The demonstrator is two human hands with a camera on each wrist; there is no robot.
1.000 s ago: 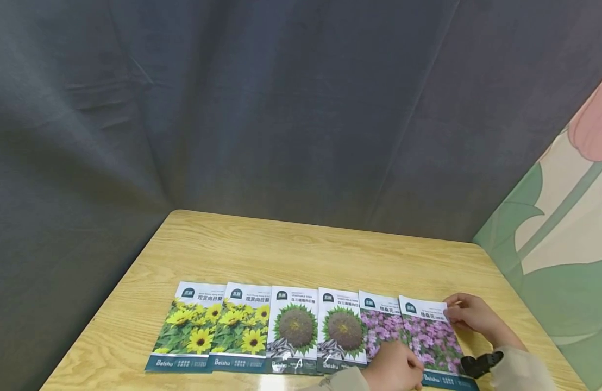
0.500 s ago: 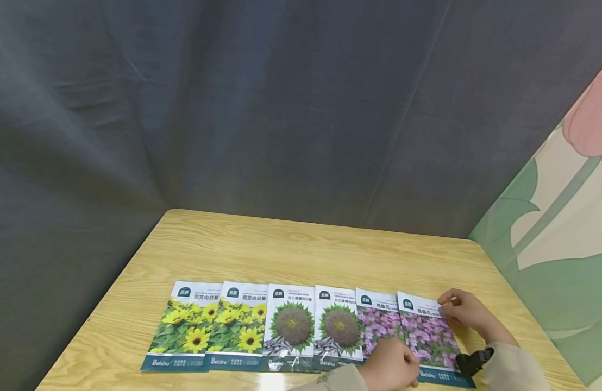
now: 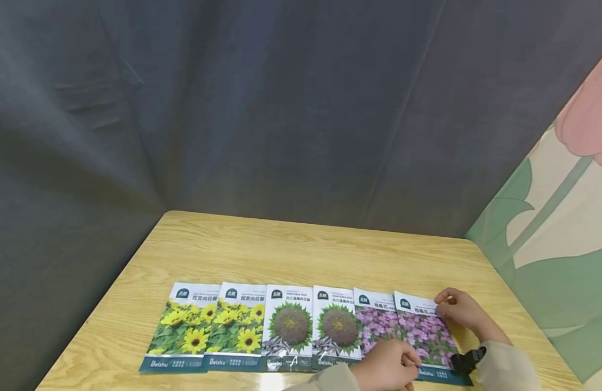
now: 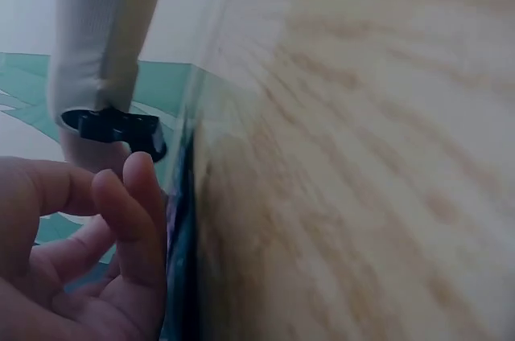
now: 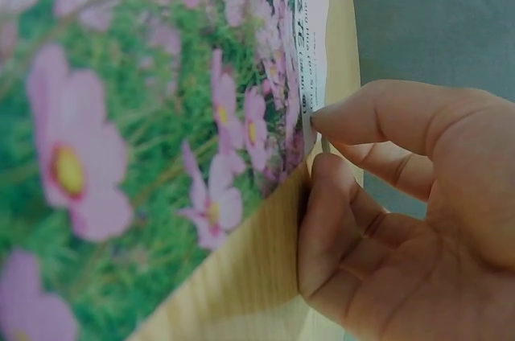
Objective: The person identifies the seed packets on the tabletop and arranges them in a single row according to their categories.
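Seed packets lie in a row, each pair side by side with slight overlaps: yellow-flower packets (image 3: 179, 326), sunflower-head packets (image 3: 290, 326), and pink-flower packets at the right. At the rightmost pink-flower packet (image 3: 425, 334), my right hand (image 3: 469, 315) pinches the upper right corner; the right wrist view shows thumb and finger meeting at that corner (image 5: 310, 128). Over the lower part of the neighbouring pink-flower packet (image 3: 376, 323) lies my left hand (image 3: 386, 365), fingers loosely bent. In the left wrist view nothing shows between the left fingers (image 4: 133, 228), and the packet edge is partly hidden behind them.
The packets lie on a light wooden table (image 3: 291, 244), towards its near side. A dark grey curtain (image 3: 281, 108) hangs behind and at the left. A wall with painted flowers (image 3: 565, 228) stands along the right.
The head view has shifted slightly, so the row appears a little further left. Both hands stay at the pink-flower packets, and the packets keep their spacing.
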